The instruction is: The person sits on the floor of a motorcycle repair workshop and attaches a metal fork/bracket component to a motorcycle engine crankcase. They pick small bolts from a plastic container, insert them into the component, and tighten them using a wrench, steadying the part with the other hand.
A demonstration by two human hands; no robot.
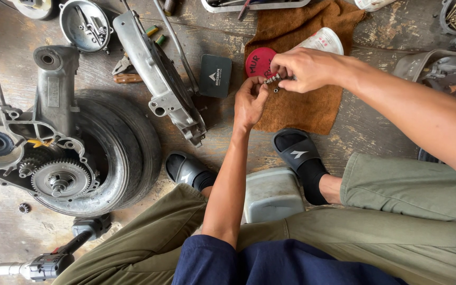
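Note:
Both my hands meet over a brown cloth (312, 111) spread on the wooden floor. My right hand (304, 68) pinches a small metal bolt (273, 79) by its end. My left hand (249, 100) comes up from below, with its fingertips on the other end of the same bolt. A small washer or nut (276, 90) shows just under the bolt. Behind my hands lie a red round lid (258, 60) and a white tub (325, 41) on the cloth.
A scooter engine case with gears and a tyre (69, 153) fills the left. A grey metal cover (159, 79) lies beside it, then a dark small box (216, 75). A power tool (48, 258) rests at lower left. My sandalled feet (299, 155) flank a grey stool (273, 192).

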